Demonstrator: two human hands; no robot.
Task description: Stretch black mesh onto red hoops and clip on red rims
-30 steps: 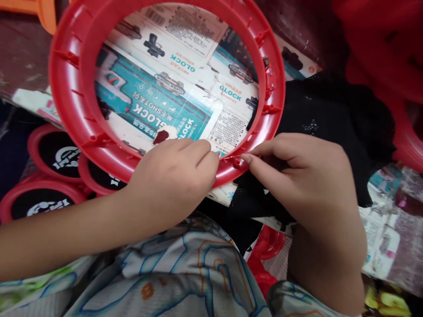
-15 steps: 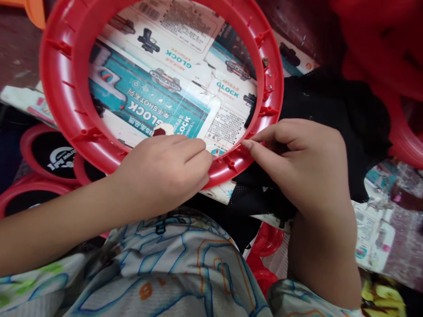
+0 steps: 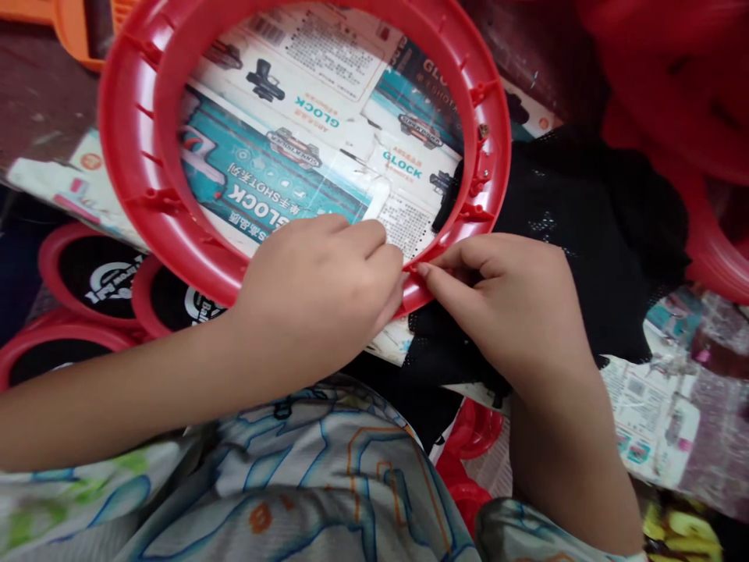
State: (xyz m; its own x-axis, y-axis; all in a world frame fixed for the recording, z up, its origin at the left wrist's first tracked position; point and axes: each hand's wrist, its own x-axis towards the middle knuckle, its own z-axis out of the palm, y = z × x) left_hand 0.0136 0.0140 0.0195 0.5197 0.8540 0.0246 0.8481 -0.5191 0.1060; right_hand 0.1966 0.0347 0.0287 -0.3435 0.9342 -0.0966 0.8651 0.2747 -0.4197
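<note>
A large red plastic ring (image 3: 132, 129), ribbed and studded with small pegs, is tilted over a printed cardboard sheet (image 3: 328, 117). My left hand (image 3: 321, 285) is closed on the ring's near edge, fingers curled under and partly hidden. Just to its right, my right hand (image 3: 497, 304) pinches thumb and forefinger together at the same stretch of rim. What lies between those fingertips is too small to make out. Black mesh cloth (image 3: 585, 234) spreads beside and beneath my right hand, and a dark bit of it shows at the ring's inner right edge.
Red-rimmed discs with black faces (image 3: 111, 277) are piled at the left. More red plastic parts (image 3: 661, 86) stand at the upper right. An orange plastic piece (image 3: 76, 35) lies at the upper left, and yellow items (image 3: 682, 531) sit at the lower right.
The ring has shifted slightly to the right and tilted. My left hand has moved right along with it, while my right hand has come left and slightly nearer, closing the gap between them.
</note>
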